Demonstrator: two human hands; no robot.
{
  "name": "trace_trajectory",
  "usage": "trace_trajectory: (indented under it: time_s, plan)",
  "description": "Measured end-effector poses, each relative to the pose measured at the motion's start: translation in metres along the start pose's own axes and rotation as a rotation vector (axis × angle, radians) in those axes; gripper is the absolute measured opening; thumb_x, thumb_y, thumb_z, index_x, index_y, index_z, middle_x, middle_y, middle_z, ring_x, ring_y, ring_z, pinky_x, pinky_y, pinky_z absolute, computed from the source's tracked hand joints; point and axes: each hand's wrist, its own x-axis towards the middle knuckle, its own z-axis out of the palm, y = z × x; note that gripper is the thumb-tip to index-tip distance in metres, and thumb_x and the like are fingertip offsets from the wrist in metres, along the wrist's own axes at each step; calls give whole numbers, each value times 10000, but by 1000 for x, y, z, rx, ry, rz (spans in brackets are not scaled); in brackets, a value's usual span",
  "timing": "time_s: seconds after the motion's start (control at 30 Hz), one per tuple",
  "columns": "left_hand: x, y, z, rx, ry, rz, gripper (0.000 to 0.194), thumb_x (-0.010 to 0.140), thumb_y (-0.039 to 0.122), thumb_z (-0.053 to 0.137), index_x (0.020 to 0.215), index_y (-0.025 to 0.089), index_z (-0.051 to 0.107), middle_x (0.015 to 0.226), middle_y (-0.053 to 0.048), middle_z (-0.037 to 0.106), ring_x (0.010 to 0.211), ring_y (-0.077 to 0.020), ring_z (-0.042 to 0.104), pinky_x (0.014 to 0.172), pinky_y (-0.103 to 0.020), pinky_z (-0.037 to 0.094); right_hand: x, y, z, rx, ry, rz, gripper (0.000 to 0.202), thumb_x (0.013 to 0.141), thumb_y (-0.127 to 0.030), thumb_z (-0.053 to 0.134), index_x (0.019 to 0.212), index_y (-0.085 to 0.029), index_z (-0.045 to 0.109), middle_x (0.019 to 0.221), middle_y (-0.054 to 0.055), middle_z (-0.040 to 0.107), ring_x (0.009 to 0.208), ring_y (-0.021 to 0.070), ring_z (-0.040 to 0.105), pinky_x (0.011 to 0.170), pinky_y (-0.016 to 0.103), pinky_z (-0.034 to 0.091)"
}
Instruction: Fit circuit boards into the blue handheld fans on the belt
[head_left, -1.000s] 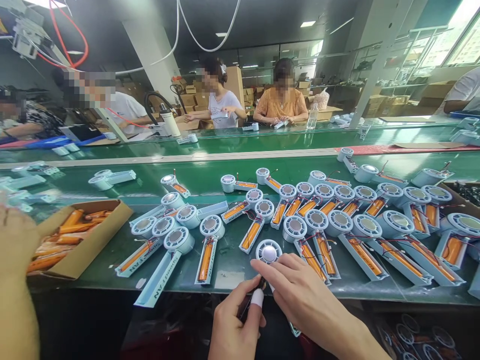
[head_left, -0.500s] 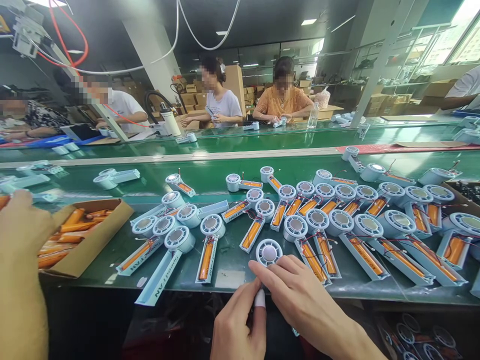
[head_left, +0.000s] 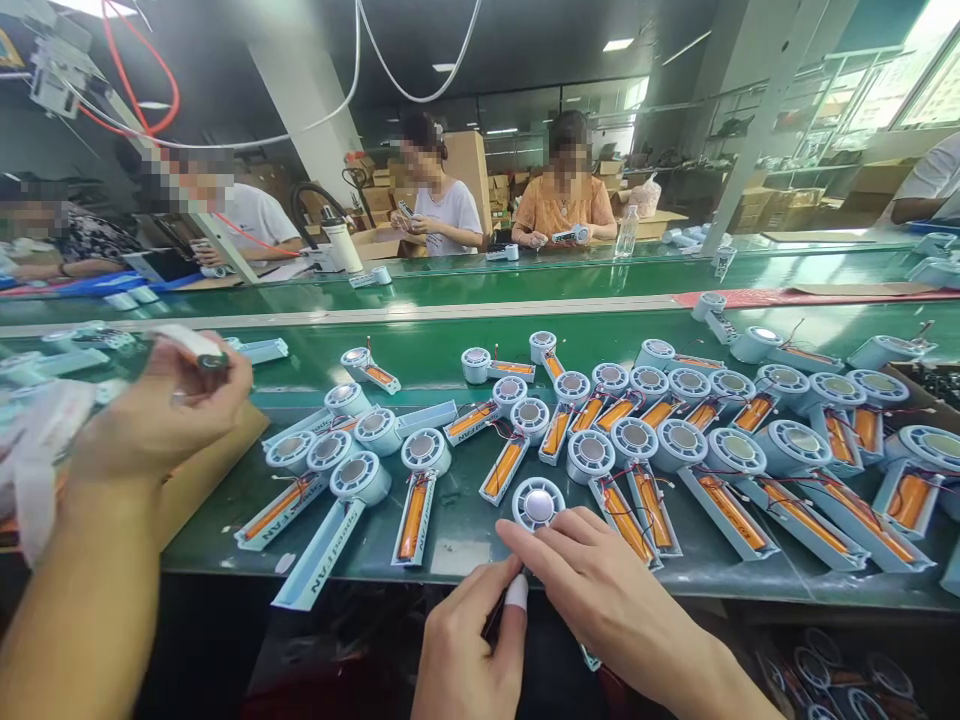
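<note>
A light-blue handheld fan (head_left: 538, 503) lies face up at the table's front edge, its round head showing and its handle mostly hidden under my hands. My left hand (head_left: 476, 635) is closed just below the fan head, pinching at the handle, with a white cover on one fingertip. Over the handle from the right comes my right hand (head_left: 592, 580), its fingers pressed together and closed on the fan. Close by on the left lies another fan with an orange battery (head_left: 412, 520) in its handle.
Many fans with orange batteries (head_left: 731, 513) cover the table (head_left: 465, 510) to the right; more lie left. At far left a co-worker's hand (head_left: 161, 410) holds a white object above a cardboard box (head_left: 202, 480). People sit across the green belt (head_left: 420, 345).
The co-worker's hand at left has moved right and up from the battery box and now holds a white object. My hands have barely moved on the fan.
</note>
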Motion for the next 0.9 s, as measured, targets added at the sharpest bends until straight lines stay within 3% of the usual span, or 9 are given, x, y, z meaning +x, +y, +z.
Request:
trace_trajectory:
  time_s: [0.1, 0.17, 0.33, 0.47, 0.7, 0.9]
  plan:
    - [1, 3, -3, 32, -51, -14, 297, 893, 196, 506, 978, 261, 783, 896, -29, 800, 784, -203, 759, 715, -264, 595, 1, -1, 2, -19, 20, -58, 432, 1028, -107, 443, 1453, -84, 370, 938, 78, 664, 791, 228, 518, 741, 377, 451]
    - [2, 4, -4, 49, -61, -13, 307, 901, 191, 505, 1016, 262, 781, 933, -31, 804, 824, -202, 764, 737, -256, 594, 0, 0, 4, 2, 39, -53, 441, 1026, -96, 427, 1462, -95, 364, 932, 75, 667, 789, 229, 523, 743, 377, 458]
    - [7, -1, -13, 54, -120, 59, 333, 922, 195, 528, 1141, 273, 767, 1108, -50, 791, 1017, -191, 752, 875, -211, 579, -4, 9, 8, 321, 80, 187, 565, 915, 34, 428, 1446, -158, 392, 1015, 60, 659, 932, 209, 570, 822, 316, 486]
    - [13, -8, -19, 43, -192, 103, 299, 929, 226, 562, 1131, 285, 775, 1134, -49, 788, 1049, -185, 747, 918, -203, 571, -3, 14, 0, 512, -3, 284, 402, 916, 17, 485, 1226, -218, 586, 1019, 37, 646, 972, 191, 579, 843, 286, 483]
    - [17, -4, -27, -21, -167, 131, 261, 894, 212, 584, 1001, 279, 812, 1043, -33, 814, 985, -187, 770, 862, -190, 594, -4, 15, -3, 500, -58, 238, 236, 982, -64, 480, 1043, -200, 663, 996, 55, 634, 952, 204, 555, 828, 312, 476]
    - [13, -6, -19, -57, -96, 119, 252, 905, 226, 581, 1012, 255, 808, 1052, -56, 810, 990, -197, 769, 866, -210, 600, -3, 6, -1, 411, -1, 288, 296, 967, -63, 437, 1053, -203, 684, 980, 75, 637, 914, 227, 567, 785, 334, 471]
